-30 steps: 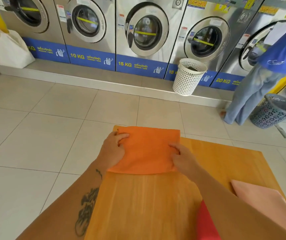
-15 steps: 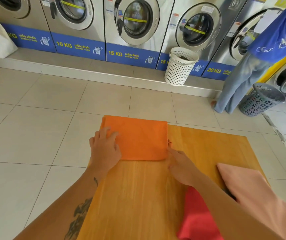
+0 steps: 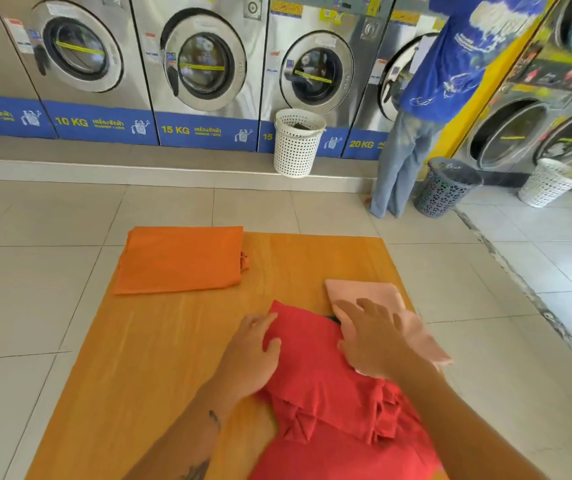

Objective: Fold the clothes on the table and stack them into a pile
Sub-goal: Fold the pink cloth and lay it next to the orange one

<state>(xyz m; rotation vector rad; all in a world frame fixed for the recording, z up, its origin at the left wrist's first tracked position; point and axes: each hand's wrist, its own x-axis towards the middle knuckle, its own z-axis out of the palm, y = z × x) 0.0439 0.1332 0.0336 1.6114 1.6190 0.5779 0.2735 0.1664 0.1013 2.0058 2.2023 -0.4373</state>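
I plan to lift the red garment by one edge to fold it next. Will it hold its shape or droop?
The red garment will probably droop: it already lies in loose creases and bunched folds on the wooden table. It looks thin, so likely light. The left hand rests flat at its edge, so it may slide on the smooth wood if pushed.

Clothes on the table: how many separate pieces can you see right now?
3. A folded orange piece at the far left corner, a pink piece at the right edge, and an unfolded red piece nearest, under both hands. Something dark green peeks between red and pink; more may be hidden.
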